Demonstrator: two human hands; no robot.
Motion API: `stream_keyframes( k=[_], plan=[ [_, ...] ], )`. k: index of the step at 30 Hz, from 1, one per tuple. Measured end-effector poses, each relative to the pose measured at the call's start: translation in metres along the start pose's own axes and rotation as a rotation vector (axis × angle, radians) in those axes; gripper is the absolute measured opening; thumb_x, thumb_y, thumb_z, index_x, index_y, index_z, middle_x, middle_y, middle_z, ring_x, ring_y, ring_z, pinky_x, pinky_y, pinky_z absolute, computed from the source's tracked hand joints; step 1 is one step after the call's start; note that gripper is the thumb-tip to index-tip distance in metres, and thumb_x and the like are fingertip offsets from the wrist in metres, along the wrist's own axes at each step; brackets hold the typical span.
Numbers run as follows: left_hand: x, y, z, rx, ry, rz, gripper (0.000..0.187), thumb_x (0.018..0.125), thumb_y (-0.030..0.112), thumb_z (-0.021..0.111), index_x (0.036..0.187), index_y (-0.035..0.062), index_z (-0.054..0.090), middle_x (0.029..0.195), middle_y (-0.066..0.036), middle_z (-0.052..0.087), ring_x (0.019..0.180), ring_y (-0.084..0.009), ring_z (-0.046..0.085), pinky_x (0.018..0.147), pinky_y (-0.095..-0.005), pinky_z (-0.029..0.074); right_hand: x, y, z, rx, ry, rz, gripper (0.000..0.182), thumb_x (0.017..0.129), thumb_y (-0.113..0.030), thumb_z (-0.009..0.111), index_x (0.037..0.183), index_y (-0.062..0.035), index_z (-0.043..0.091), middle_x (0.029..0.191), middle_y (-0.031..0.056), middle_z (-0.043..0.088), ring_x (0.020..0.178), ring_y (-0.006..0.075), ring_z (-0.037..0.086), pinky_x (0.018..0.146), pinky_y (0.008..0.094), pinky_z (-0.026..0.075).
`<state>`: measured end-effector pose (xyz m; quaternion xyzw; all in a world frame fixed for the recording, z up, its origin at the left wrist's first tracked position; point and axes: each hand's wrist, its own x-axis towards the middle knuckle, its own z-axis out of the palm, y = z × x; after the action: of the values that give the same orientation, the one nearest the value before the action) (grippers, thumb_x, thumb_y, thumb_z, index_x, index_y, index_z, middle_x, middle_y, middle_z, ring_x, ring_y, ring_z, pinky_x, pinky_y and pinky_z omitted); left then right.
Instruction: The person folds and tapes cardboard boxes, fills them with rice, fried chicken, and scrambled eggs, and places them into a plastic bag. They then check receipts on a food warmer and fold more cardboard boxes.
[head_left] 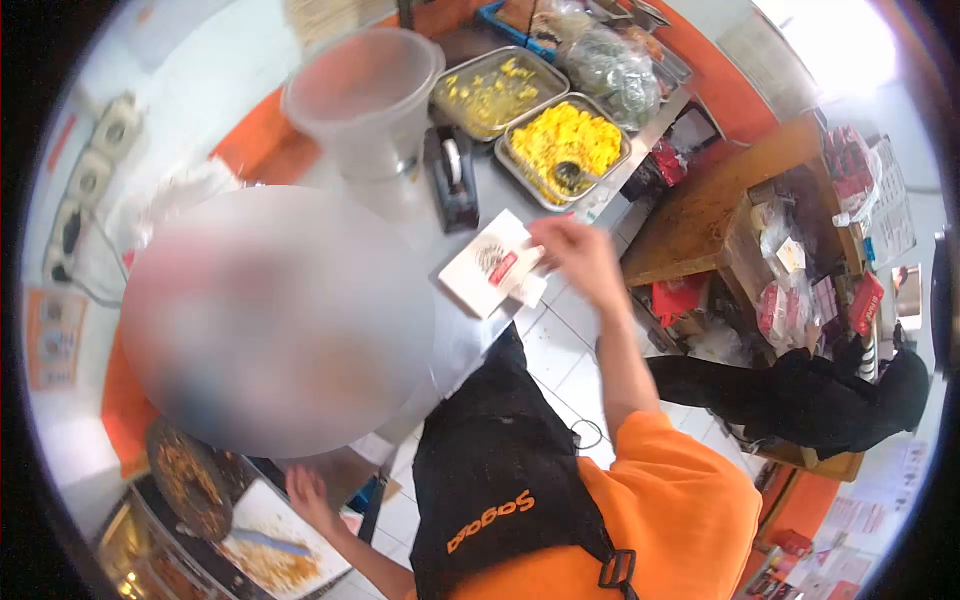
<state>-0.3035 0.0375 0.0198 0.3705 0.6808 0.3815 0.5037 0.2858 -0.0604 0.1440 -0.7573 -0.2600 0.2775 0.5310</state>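
Head camera: a printed white carton (487, 268) slants near-left to far-right on the metal table (418, 212); the right hand (578, 255) meets its right side, grip unclear. Hands apart: the left hand (312, 497), fingers extended, is farther, near left.

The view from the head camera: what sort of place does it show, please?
Probably a small takeaway kitchen, judging by the yellow food laid out ready, the printed paper box and the lettered black apron.

Grey table (408, 200) with trays (462, 128), tub (362, 135), dispenser (457, 190)
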Motion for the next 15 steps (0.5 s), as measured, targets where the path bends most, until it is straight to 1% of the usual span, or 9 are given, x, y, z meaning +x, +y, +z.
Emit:
stream_keyframes(
  k=[3,4,5,6,7,8,11,13,15],
  plan=[
    [-0.02,-0.035,-0.023,-0.06,0.17,-0.148,0.052,0.098,0.027,0.069,0.143,0.008,0.054,0.132,-0.007,0.063,0.116,-0.0216,0.061,0.093,-0.0369,0.05,0.065,0.028,-0.141,0.002,0.476,-0.094,0.024,0.1,-0.019,0.064,0.108,0.001,0.074,0.089,0.0073,0.076,0.068,0.0092,0.064,0.059,0.0255,0.053],
    [0.001,-0.092,-0.069,-0.04,0.024,-0.109,0.034,0.095,0.029,0.067,0.119,0.0058,0.062,0.112,-0.008,0.062,0.104,-0.0219,0.058,0.092,-0.0406,0.049,0.097,0.044,-0.187,0.031,0.577,-0.125,0.024,0.099,-0.02,0.066,0.107,0.0015,0.075,0.087,0.0074,0.075,0.067,0.0083,0.063,0.058,0.0247,0.051],
    [-0.024,-0.099,-0.063,-0.088,-0.013,0.008,0.03,0.094,0.033,0.068,0.108,0.0073,0.061,0.11,-0.007,0.06,0.103,-0.0222,0.058,0.096,-0.045,0.048,0.129,0.051,-0.224,0.021,0.675,-0.165,0.025,0.098,-0.021,0.068,0.107,0.0011,0.075,0.084,0.0066,0.074,0.065,0.0076,0.061,0.058,0.0247,0.051],
    [-0.097,-0.017,0.021,-0.126,0.327,-0.132,0.044,0.097,0.021,0.071,0.134,0.0006,0.06,0.13,-0.015,0.065,0.11,-0.0285,0.064,0.088,-0.042,0.059,0.171,0.06,-0.263,0.012,0.731,-0.151,0.026,0.097,-0.021,0.07,0.107,0.0019,0.074,0.087,0.0081,0.075,0.07,0.0091,0.065,0.062,0.0255,0.053],
    [-0.12,-0.015,0.053,-0.133,0.368,-0.203,0.044,0.098,0.021,0.07,0.135,0.0009,0.059,0.131,-0.015,0.064,0.111,-0.0288,0.063,0.088,-0.0422,0.059,0.214,0.067,-0.292,-0.075,0.781,-0.233,0.027,0.095,-0.021,0.072,0.108,0.0026,0.074,0.092,0.0107,0.077,0.078,0.0119,0.07,0.067,0.0265,0.056],
    [-0.13,-0.027,0.069,-0.125,0.336,-0.25,0.044,0.098,0.021,0.07,0.136,0.0012,0.058,0.132,-0.015,0.064,0.112,-0.0292,0.063,0.088,-0.0424,0.059,0.258,0.068,-0.316,-0.149,0.782,-0.252,0.029,0.093,-0.019,0.074,0.112,0.0033,0.073,0.099,0.0126,0.077,0.088,0.0153,0.073,0.076,0.0281,0.057],
    [-0.153,-0.04,0.125,-0.098,0.257,-0.368,0.046,0.098,0.021,0.069,0.138,0.002,0.056,0.134,-0.014,0.062,0.115,-0.0302,0.061,0.088,-0.0431,0.058,0.385,0.071,-0.35,-0.435,0.838,-0.457,0.071,0.083,-0.049,0.081,0.136,-0.0056,0.062,0.129,0.0201,0.067,0.119,0.0324,0.064,0.099,0.0447,0.051],
    [-0.163,-0.039,0.152,-0.081,0.241,-0.419,0.047,0.098,0.02,0.068,0.14,0.0026,0.055,0.136,-0.014,0.06,0.117,-0.0308,0.06,0.088,-0.0436,0.058,0.437,0.073,-0.343,-0.8,0.683,-0.384,0.091,0.078,-0.063,0.078,0.147,-0.0088,0.052,0.151,0.0242,0.047,0.126,0.0364,0.059,0.105,0.0465,0.046],
    [-0.173,-0.042,0.158,-0.081,0.232,-0.458,0.048,0.099,0.02,0.068,0.141,0.0032,0.053,0.138,-0.014,0.059,0.118,-0.0315,0.059,0.088,-0.044,0.058,0.441,0.052,-0.327,-0.985,0.47,-0.266,0.078,0.084,-0.062,0.071,0.142,-0.0115,0.057,0.141,0.0218,0.054,0.122,0.0381,0.06,0.104,0.0472,0.047]
  ],
)
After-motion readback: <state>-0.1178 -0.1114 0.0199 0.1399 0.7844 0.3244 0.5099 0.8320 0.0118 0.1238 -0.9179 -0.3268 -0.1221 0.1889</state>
